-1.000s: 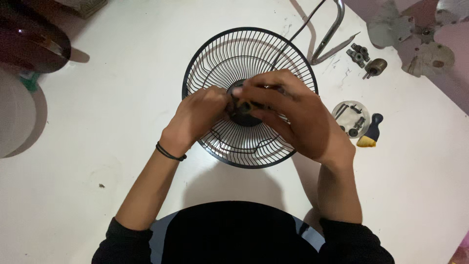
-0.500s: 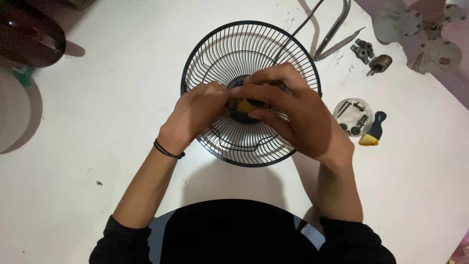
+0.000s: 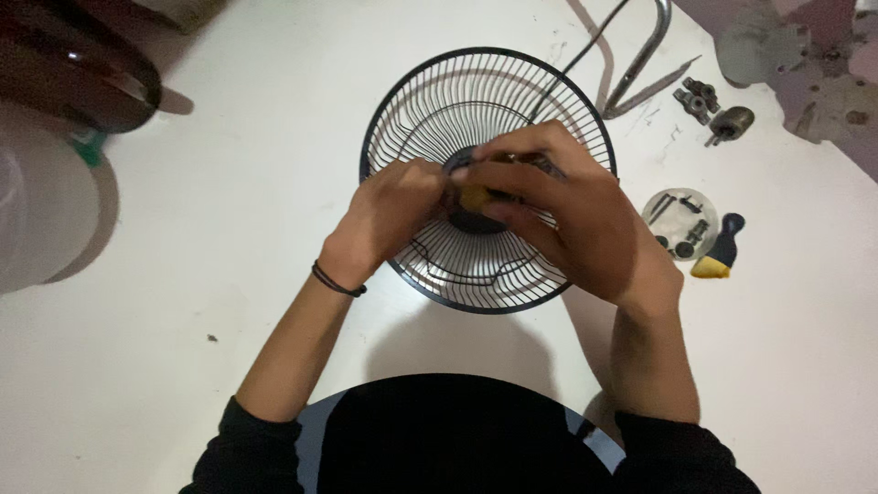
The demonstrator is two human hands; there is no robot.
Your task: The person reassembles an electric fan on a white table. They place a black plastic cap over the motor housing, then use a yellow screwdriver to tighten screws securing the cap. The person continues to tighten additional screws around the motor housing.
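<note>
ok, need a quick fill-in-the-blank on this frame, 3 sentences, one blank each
1. Both hands meet at the ____ of the black wire fan guard.
2. The left hand has a thin black band around its ____.
3. The small clear dish of metal parts lies to the ____ of the right hand.

Missing words: centre; wrist; right

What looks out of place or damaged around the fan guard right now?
Nothing looks broken or spilled. The wire fan guard lies flat, both hands at its hub: left hand, right hand. Loose metal parts lie scattered far right, beside a small dish of screws.
</note>
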